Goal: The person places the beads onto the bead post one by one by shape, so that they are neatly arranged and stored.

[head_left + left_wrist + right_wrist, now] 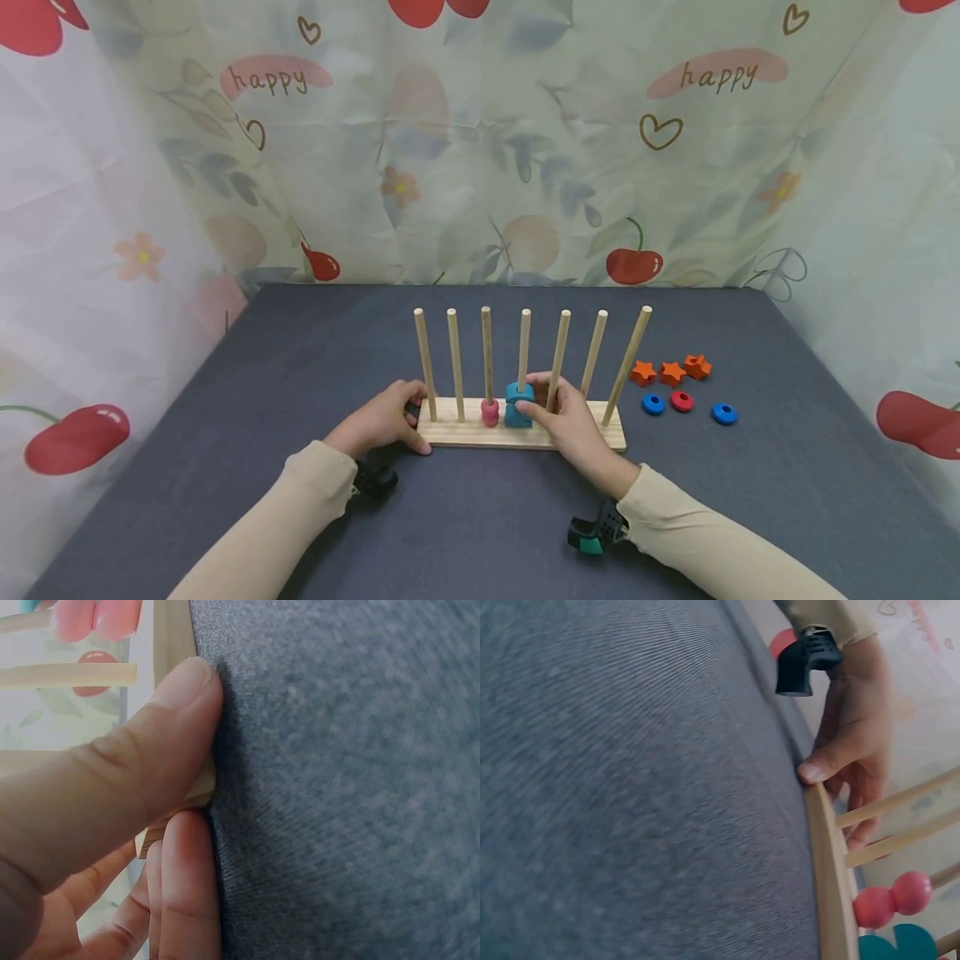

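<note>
A wooden peg board [465, 433] with a row of several upright pegs stands on the dark cloth. My left hand [384, 417] grips its left end; in the left wrist view the thumb [184, 686] lies along the front edge, with fingers round the corner. On the middle peg, my right hand [562, 417] pinches the upper teal bead [516, 390], thumb in front. Another teal bead [517, 417] sits beneath it, near the base. Pink beads [490, 413] are stacked low on the third peg from the left. The right wrist view shows pink beads [892, 898] beside teal ones [900, 945].
Right of the board lie several orange star beads [672, 373], two blue ring beads [724, 413] and a red ring bead [682, 402]. A patterned curtain [480, 167] hangs behind the table [337, 333] and along both sides.
</note>
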Available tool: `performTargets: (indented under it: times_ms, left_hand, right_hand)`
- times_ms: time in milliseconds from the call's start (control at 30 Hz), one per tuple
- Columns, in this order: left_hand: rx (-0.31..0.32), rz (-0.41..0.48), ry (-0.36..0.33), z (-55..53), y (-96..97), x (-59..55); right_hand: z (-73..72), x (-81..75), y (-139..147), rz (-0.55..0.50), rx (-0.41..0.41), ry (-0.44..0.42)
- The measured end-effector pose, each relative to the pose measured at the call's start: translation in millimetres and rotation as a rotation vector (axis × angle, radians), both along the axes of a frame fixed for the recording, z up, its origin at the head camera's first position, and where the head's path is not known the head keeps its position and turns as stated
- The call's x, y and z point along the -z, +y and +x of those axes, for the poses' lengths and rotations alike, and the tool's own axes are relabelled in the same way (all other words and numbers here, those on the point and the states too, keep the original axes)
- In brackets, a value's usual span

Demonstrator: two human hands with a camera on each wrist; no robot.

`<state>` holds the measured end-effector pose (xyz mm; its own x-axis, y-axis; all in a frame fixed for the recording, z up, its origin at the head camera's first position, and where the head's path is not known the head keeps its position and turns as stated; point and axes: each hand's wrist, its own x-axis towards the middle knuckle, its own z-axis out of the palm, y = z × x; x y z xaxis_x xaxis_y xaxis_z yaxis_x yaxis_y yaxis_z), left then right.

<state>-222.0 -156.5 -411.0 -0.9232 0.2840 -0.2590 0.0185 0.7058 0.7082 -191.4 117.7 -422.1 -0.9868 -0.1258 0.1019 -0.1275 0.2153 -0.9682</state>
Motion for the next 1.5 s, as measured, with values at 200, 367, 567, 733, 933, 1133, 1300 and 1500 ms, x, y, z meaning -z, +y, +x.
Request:
performTargets:
  times_ms: [200,367,567,733,933,1133,1300,1500]
  left_hand:
    - [0.003,-0.009,0.006,0.2,0.3,-1.3]
    - [-0.004,-0.013,0.000,0.9,1.2,-2.3]
    - [-0.007,-0.017,-0.002,0.7,1.6,-2.1]
    - [-0.007,-0.014,-0.004,-0.1,0.7,-1.4]
    - [-0.006,-0.015,-0.003,-1.1,0.9,-1.0]
    - [-0.003,-0.014,-0.002,-1.4,0.9,-1.5]
    - [-0.007,-0.013,0.000,-1.3,1.0,-0.9]
    - [-0.007,-0.014,0.004,-0.6,1.2,-0.1]
  right_hand:
    - [-2.1,6.8,-1,0.010,-0.016,-0.031]
    - [-1.9,8.4,-1,0.021,-0.021,-0.045]
    - [-1.3,8.2,-1,0.031,-0.031,-0.051]
    - [-1.0,8.6,-1,0.037,-0.042,-0.060]
    - [-2.5,9.2,0,0.048,-0.039,-0.056]
    - [-3.1,10.5,0,0.053,-0.029,-0.060]
    - [-2.6,11.9,1,0.062,-0.024,-0.068]
    - [0.9,12.8,4,0.098,-0.025,-0.078]
